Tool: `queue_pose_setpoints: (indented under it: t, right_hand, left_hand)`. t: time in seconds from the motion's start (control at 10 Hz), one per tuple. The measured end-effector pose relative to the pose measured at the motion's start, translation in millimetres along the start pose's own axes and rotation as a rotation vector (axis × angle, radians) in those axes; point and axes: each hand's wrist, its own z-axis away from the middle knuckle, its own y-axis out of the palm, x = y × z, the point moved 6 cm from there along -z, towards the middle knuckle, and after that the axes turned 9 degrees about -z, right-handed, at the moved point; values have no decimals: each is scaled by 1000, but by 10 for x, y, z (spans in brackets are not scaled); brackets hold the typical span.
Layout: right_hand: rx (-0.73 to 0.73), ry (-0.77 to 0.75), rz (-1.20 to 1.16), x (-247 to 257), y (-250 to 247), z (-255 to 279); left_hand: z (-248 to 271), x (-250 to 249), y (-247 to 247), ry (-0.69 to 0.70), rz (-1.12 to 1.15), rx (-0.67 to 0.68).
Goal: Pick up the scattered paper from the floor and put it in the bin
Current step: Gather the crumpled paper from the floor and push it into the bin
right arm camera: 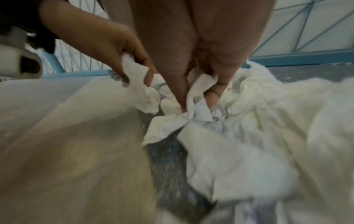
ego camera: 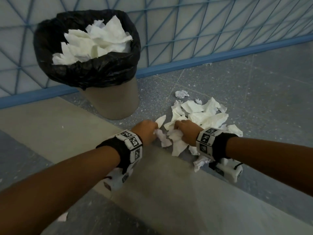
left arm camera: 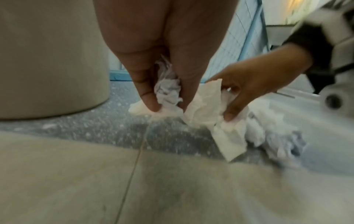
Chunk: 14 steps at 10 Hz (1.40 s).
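Note:
White crumpled paper [ego camera: 201, 114] lies in a heap on the grey speckled floor, right of the bin [ego camera: 88, 53]. The bin is beige, lined with a black bag and holds several white sheets. My left hand [ego camera: 147, 131] pinches a crumpled wad [left arm camera: 168, 92] at the heap's left edge, low over the floor. My right hand [ego camera: 186, 131] grips a bunch of white sheets [right arm camera: 197, 97] in the heap's near side. In the left wrist view the right hand [left arm camera: 247, 91] holds a hanging sheet [left arm camera: 208, 109]. In the right wrist view the left hand [right arm camera: 122, 57] grips white paper [right arm camera: 139, 84].
A blue metal fence [ego camera: 203, 28] with a blue base rail runs behind the bin and the heap. A beige floor strip [ego camera: 59, 126] crosses under my arms. One small paper ball [ego camera: 181, 94] lies apart beyond the heap, another [ego camera: 200, 164] under my right wrist.

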Motion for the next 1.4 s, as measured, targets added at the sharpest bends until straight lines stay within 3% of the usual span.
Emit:
queue_pose_setpoints:
  t: [0.2, 0.3, 0.4, 0.5, 0.6, 0.7, 0.8, 0.9, 1.0, 1.2, 1.4]
  right_hand:
    - [-116, -85, -123, 316, -626, 30]
    - [-250, -138, -235, 546, -1087, 148]
    - [-415, -148, -306, 684, -1508, 259]
    - [-652, -188, -481, 782, -1923, 401]
    - [-768, -218, -593, 1010, -2262, 491]
    - [-861, -283, -717, 1400, -2468, 421]
    - [-869, -311, -630, 1891, -2449, 126]
    - [-732, -266, -337, 2352, -2269, -285]
    - [-497, -158, -14, 2551, -2001, -570]
    - [-254, -51, 103, 2482, -1846, -672]
    - [-142, -68, 89, 2194, -1812, -593]
  left_hand:
    - [484, -156, -1008, 111, -7, -108]
    - [619, -236, -1681, 174, -20, -279]
    - [699, -48, -2272, 125, 97, -566]
    - [723, 341, -2595, 20, 99, -642]
    - [694, 927, -2726, -143, 44, -545]
    - [618, 1403, -2516, -252, -25, -261]
    - [530, 1539, -2318, -219, -34, -171]
    - [587, 1457, -2201, -162, 39, -62]
    - [578, 1427, -2171, -110, 57, -65]
    - [382, 1374, -2037, -51, -175, -184]
    - [207, 1401, -2041, -93, -374, -246]
